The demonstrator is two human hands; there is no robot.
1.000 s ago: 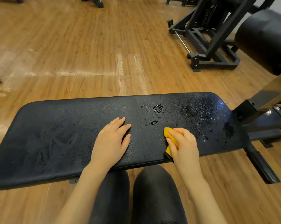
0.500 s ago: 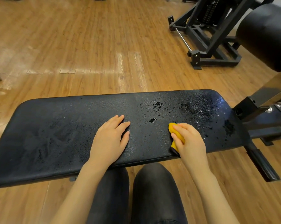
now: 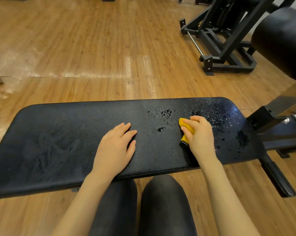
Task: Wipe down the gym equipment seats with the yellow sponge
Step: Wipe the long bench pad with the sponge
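Yellow sponge [image 3: 186, 129] sits on the right half of the black padded bench seat [image 3: 67, 142], mostly covered by the right hand [image 3: 200, 134], whose fingers curl over it and press it onto the pad. Only its left edge and a lower corner show; a dark strip at that lower corner may be a scrubbing layer, though that is hard to make out. The sponge's full shape is hidden under the palm.

The left hand [image 3: 115, 149] lies flat and open on the middle of the seat, fingers spread toward the far edge, holding nothing. The two hands are apart, with a stretch of wet pad between them.

Water droplets [image 3: 217, 114] speckle the seat's right end, and small pooled patches [image 3: 166, 114] lie just left of the sponge. The left part of the pad shows faint smeared streaks [image 3: 47, 147] rather than beads. The near edge of the seat is partly blocked by both forearms and by the person's knees in dark trousers [image 3: 162, 201].

Right of the seat, the bench's black metal frame [image 3: 276, 126] runs out of view. A large black roller pad [image 3: 283, 41] is cut off by the right border. Beyond it stands a black machine frame [image 3: 223, 48] on the wooden floor [image 3: 75, 48], its top out of view.
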